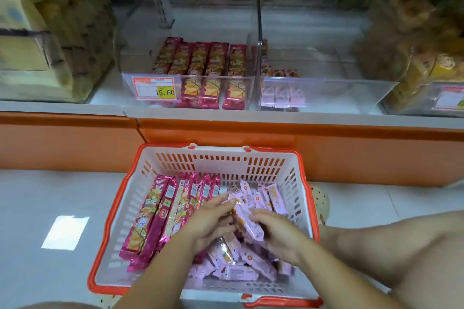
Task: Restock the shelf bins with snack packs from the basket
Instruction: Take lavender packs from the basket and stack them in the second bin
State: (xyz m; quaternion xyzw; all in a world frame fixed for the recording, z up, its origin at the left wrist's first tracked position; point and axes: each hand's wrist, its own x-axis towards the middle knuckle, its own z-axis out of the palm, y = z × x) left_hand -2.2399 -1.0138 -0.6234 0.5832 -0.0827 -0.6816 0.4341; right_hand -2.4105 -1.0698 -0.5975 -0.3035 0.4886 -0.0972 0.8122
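A white basket with an orange rim [251, 158] stands on the floor below the shelf. Long magenta snack packs [160, 211] lie along its left side, and several small pale pink packs [241, 258] are heaped on the right. Both my hands are inside the basket over the pink heap. My left hand [211, 223] and my right hand [278, 236] together hold a bunch of pale pink packs [247, 218] between them. On the shelf, a clear left bin [190, 78] holds rows of magenta packs. The clear right bin [326, 93] holds a few pink packs at its front left.
An orange shelf base [351, 153] runs behind the basket. Bins of yellow-wrapped goods [50, 45] fill the shelf at left, and brown and yellow bagged snacks [421, 45] at right. A price tag reading 15.60 [154, 88] hangs on the left bin. My knee [414, 258] is at lower right.
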